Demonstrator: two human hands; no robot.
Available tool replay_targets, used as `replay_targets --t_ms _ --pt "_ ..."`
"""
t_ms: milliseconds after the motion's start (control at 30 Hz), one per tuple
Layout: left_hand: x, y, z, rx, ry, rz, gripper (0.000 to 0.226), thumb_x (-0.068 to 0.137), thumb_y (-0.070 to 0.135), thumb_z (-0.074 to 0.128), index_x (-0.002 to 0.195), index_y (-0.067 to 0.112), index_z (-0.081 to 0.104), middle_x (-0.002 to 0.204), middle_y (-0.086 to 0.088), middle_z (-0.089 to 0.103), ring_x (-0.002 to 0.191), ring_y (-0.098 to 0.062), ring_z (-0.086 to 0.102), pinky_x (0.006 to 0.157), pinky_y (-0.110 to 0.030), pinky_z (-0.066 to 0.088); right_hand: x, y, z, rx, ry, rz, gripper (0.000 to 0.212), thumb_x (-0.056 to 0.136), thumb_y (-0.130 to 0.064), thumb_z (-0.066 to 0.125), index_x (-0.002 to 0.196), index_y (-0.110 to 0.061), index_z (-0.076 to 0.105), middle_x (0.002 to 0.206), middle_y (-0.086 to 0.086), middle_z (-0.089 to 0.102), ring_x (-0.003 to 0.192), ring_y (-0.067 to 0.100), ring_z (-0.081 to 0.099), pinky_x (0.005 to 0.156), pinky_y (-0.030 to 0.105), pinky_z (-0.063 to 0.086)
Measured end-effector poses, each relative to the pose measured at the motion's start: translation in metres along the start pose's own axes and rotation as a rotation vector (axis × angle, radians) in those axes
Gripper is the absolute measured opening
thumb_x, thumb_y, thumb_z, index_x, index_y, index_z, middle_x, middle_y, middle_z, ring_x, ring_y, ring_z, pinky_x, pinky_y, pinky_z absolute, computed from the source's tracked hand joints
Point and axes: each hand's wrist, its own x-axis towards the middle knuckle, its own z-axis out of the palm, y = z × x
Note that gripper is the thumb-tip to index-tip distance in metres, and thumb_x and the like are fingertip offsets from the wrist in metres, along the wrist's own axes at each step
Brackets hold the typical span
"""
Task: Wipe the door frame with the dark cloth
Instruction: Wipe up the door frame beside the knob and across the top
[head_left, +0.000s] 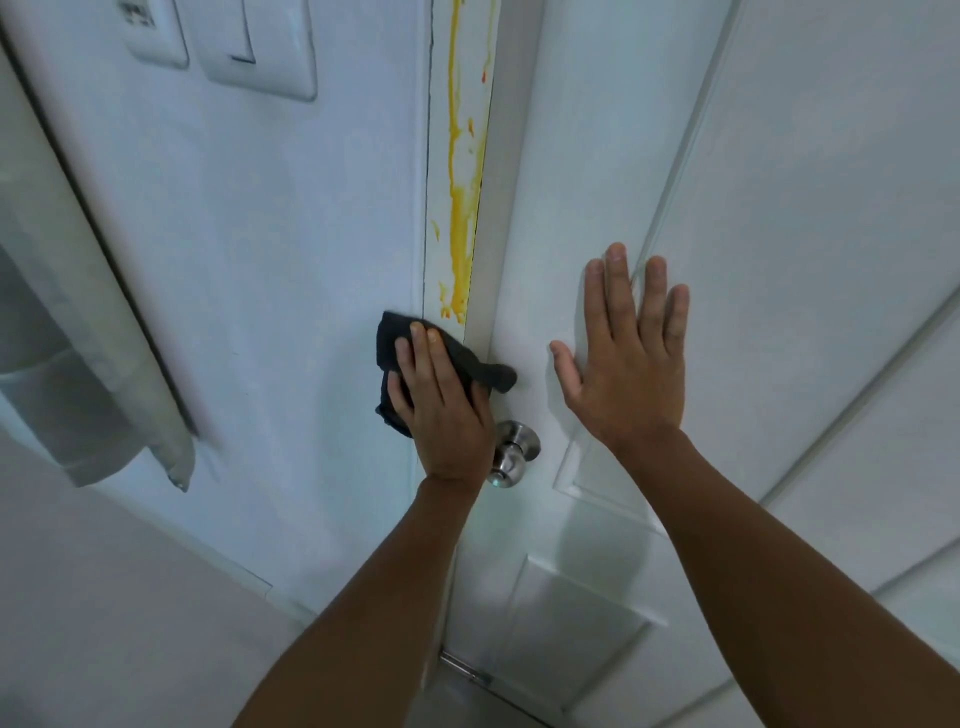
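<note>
The white door frame (440, 171) runs up the middle of the view, streaked with a long yellow stain (460, 228) and a few small red specks near the top. My left hand (441, 405) presses the dark cloth (395, 338) flat against the frame just below the stain's lower end; the cloth's right corner reaches onto the door edge. My right hand (631, 358) lies flat with spread fingers on the white door (582, 182), holding nothing.
A round metal door knob (511, 454) sits right under my left wrist. Two white wall switches (260, 47) are at the upper left. A pale folded curtain or bag (104, 364) hangs along the left wall. The door has raised panels (582, 623) lower down.
</note>
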Motion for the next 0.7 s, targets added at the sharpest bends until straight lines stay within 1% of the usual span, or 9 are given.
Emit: replay_targets --t_ms 133,233,333,400,467,500,567,633,700 --pt "0.009 -0.001 -0.003 0.001 -0.029 0.064 0.058 0.108 0.030 0.030 0.156 0.002 0.016 0.160 -0.017 0.026 0.151 -0.035 0.021 0.123 -0.051 0.018 -0.002 -0.005 0.010 -0.007 0.040 0.028 0.079 0.101 -0.053 0.038 0.162 -0.010 0.013 0.169 0.014 0.008 0.151 0.046 -0.001 0.126 0.054 0.001" --pt "0.007 -0.005 -0.004 -0.012 -0.066 0.063 0.056 0.109 0.033 0.024 0.157 0.006 0.013 0.162 -0.013 0.019 0.158 -0.023 0.004 0.127 -0.044 0.007 -0.002 -0.005 0.009 -0.016 0.037 0.041 0.080 0.100 -0.053 0.040 0.162 -0.010 0.013 0.169 0.013 0.007 0.151 0.047 -0.001 0.126 0.054 0.002" --pt "0.002 -0.010 -0.004 -0.008 -0.089 0.046 0.055 0.109 0.032 0.024 0.156 0.005 0.014 0.162 -0.014 0.019 0.157 -0.018 -0.003 0.125 -0.049 0.012 -0.003 -0.004 0.007 -0.004 0.033 0.042 0.081 0.100 -0.053 0.042 0.163 -0.012 0.012 0.169 0.012 0.009 0.154 0.044 -0.002 0.127 0.052 0.001" --pt "0.000 -0.012 -0.005 -0.010 -0.092 0.073 0.062 0.106 0.027 0.035 0.159 0.008 0.008 0.162 -0.014 0.019 0.157 -0.018 -0.003 0.124 -0.052 0.015 -0.003 -0.005 0.007 0.026 0.047 0.058 0.082 0.098 -0.052 0.045 0.163 -0.014 0.011 0.169 0.013 0.012 0.155 0.040 0.000 0.127 0.050 0.002" --pt "0.002 -0.010 -0.006 -0.013 -0.080 0.096 0.075 0.101 0.024 0.042 0.162 0.015 -0.001 0.163 -0.013 0.019 0.158 -0.018 -0.003 0.125 -0.050 0.011 -0.005 -0.006 0.008 0.080 0.071 0.089 0.091 0.096 -0.052 0.051 0.163 -0.011 0.005 0.169 0.018 0.013 0.156 0.038 0.002 0.127 0.048 0.003" --pt "0.006 -0.008 -0.006 -0.017 -0.072 0.099 0.078 0.101 0.023 0.043 0.162 0.016 -0.004 0.163 -0.013 0.019 0.158 -0.018 -0.002 0.126 -0.048 0.010 -0.005 -0.005 0.009 0.116 0.086 0.107 0.096 0.095 -0.051 0.054 0.162 -0.008 0.001 0.168 0.019 0.012 0.156 0.036 0.002 0.128 0.046 0.003" --pt "0.023 0.002 -0.009 -0.023 -0.046 0.102 0.070 0.105 0.026 0.040 0.162 0.012 0.002 0.163 -0.015 0.023 0.157 -0.023 0.004 0.125 -0.051 0.014 -0.005 -0.004 0.007 0.178 0.098 0.138 0.105 0.093 -0.050 0.060 0.160 -0.004 -0.006 0.167 0.020 0.008 0.156 0.031 0.002 0.128 0.042 0.003" --pt "0.049 0.018 -0.013 -0.011 -0.015 0.128 0.062 0.107 0.030 0.038 0.158 0.005 0.013 0.161 -0.018 0.029 0.155 -0.031 0.017 0.123 -0.055 0.020 -0.005 -0.002 0.003 0.184 0.090 0.151 0.106 0.092 -0.048 0.061 0.159 -0.004 -0.008 0.168 0.017 0.005 0.157 0.028 -0.004 0.128 0.041 0.003" --pt "0.076 0.034 -0.018 -0.006 -0.008 0.162 0.063 0.105 0.029 0.042 0.157 0.003 0.016 0.161 -0.021 0.031 0.152 -0.036 0.022 0.124 -0.055 0.020 -0.007 -0.004 0.002 0.189 0.069 0.172 0.105 0.093 -0.049 0.061 0.159 -0.006 -0.009 0.168 0.013 0.000 0.157 0.024 -0.010 0.128 0.040 0.001"
